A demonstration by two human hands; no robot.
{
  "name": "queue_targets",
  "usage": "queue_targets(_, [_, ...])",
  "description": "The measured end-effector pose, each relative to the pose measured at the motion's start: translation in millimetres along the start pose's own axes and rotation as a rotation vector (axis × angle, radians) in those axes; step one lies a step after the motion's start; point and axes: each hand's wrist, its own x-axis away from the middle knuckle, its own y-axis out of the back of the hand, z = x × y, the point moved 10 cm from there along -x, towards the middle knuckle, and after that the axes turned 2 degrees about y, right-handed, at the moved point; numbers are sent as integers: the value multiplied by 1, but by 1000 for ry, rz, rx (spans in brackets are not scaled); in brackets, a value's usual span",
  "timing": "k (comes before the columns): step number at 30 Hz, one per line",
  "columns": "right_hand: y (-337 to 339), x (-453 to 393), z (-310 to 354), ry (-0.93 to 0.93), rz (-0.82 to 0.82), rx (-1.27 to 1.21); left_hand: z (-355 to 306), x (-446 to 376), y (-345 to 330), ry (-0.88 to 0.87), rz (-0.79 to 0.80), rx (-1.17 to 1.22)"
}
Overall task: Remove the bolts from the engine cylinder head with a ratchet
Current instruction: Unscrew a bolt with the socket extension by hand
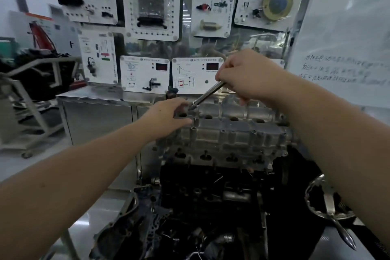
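The cylinder head (228, 133) is seen at the centre of the scene, mounted on top of the dark engine block (211, 192). A ratchet (207, 93) is angled down onto its far left corner, where the tool's head is met by the left hand (168, 116), fingers curled around the socket end (the bolt itself is hidden beneath). The handle's upper end is gripped by the right hand (245, 76), fist closed around it. Behind, a steel cabinet (99, 116) is topped by white training panels (150, 5). A whiteboard (346, 34) is seen at far right.
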Motion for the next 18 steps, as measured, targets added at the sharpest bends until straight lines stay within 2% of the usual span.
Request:
queue_targets(4, [10, -16, 1, 15, -75, -135, -15, -11, 6, -36, -55, 107])
queue_targets(8, [14, -26, 8, 77, -177, -366, -27, -15, -3, -88, 35, 75])
queue_targets(12, [10, -37, 14, 125, -235, -444, -38, -16, -3, -157, 45, 67])
queue_targets(16, [-12, -46, 4, 62, -134, -895, -51, -23, 2, -222, 43, 89])
queue_targets(18, [-13, -48, -9, 22, -188, -1035, -57, -25, 0, -225, 51, 110])
